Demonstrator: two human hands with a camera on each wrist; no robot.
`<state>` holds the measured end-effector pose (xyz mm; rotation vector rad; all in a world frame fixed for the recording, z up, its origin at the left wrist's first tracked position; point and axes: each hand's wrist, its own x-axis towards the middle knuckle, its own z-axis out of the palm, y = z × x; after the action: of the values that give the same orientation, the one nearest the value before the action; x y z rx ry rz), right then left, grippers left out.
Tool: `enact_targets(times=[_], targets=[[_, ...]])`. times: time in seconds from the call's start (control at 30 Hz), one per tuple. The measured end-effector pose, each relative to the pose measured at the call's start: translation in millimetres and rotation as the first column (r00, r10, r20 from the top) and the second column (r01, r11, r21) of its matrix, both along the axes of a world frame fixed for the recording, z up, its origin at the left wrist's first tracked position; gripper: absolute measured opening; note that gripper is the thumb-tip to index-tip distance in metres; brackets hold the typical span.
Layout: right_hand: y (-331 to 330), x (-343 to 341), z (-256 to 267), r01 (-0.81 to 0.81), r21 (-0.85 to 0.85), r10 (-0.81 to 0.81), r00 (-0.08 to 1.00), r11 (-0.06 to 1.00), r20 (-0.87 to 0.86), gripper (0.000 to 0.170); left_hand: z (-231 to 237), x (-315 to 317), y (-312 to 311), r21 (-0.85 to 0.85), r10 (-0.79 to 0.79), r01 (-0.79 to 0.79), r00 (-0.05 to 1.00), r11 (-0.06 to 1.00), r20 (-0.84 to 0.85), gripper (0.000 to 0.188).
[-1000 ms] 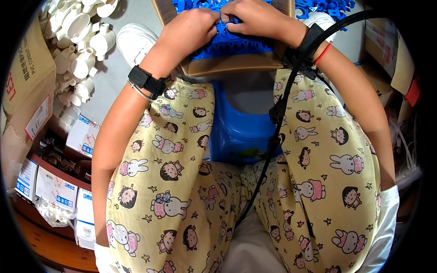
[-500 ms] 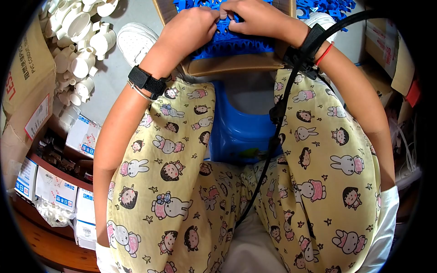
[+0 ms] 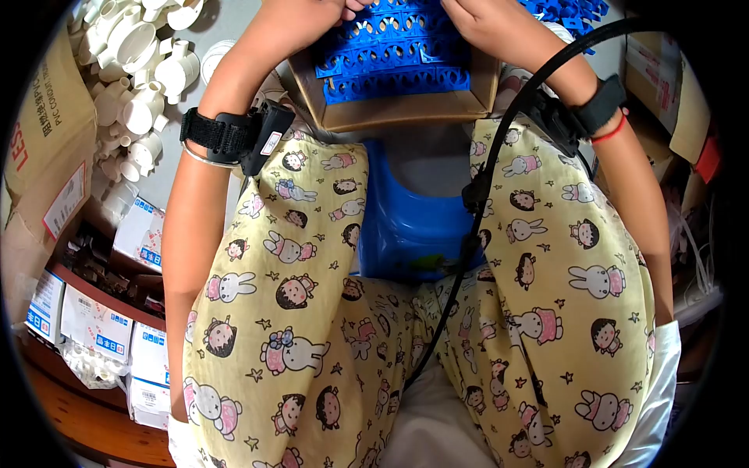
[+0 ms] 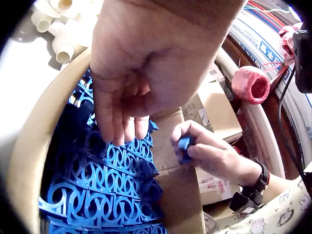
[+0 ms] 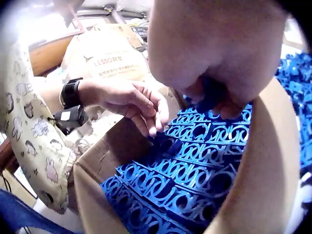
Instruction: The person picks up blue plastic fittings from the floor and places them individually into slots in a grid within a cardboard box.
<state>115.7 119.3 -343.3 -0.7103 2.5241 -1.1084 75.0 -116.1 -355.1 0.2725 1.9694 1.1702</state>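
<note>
Rows of blue plastic pipe clips (image 3: 390, 58) with round openings lie packed in a cardboard box (image 3: 402, 118) between the person's feet. My left hand (image 4: 122, 92) hangs over the box's left side with its fingers loosely bent and nothing in them; the fingertips overlap the clips in the left wrist view. At the right side of the box, my right hand (image 4: 217, 153) pinches a small blue pipe clip (image 4: 185, 143) between thumb and fingers. The right wrist view shows that piece dark under the palm.
White plastic pipe fittings (image 3: 136, 47) are heaped on the floor at the left. More loose blue clips (image 5: 297, 73) lie beyond the box's right side. A blue stool (image 3: 413, 234) stands between the legs. A black cable (image 3: 507, 148) crosses in front of the right arm.
The hands were close together over the middle of the box. Now they have drawn apart to either side, and the rows between them are uncovered.
</note>
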Motion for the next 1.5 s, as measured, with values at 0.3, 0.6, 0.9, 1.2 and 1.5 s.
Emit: enact_targets(times=[0.3,0.6,0.9,1.2,1.5], targets=[[-0.5,14.8,16.3,0.086,0.141,-0.107,0.984,0.986,0.145,0.024,-20.6,2.4,-17.5,0.003,-0.132,0.132,0.991,0.991,0.009,0.019],[-2.7,15.2,10.7,0.001,0.169,-0.008,0.999,0.986,0.038,0.021,-19.1,28.0,-12.7,-0.511,-0.622,0.381,0.626,0.77,-0.47,0.012],[-19.4,18.1,-0.2,-0.098,0.205,0.077,0.991,0.974,0.11,0.011,-14.5,32.2,-11.0,-0.503,-0.633,0.407,0.631,0.763,-0.449,0.008],[-20.7,18.2,-8.2,-0.074,0.275,0.043,0.992,0.959,0.118,0.007,-21.3,32.5,-12.6,-0.499,-0.622,0.387,0.61,0.775,-0.492,0.008],[-19.8,18.4,-6.8,-0.084,0.299,0.044,0.989,0.951,0.14,0.007,-25.9,28.9,-13.0,-0.475,-0.601,0.391,0.653,0.788,-0.461,0.005]])
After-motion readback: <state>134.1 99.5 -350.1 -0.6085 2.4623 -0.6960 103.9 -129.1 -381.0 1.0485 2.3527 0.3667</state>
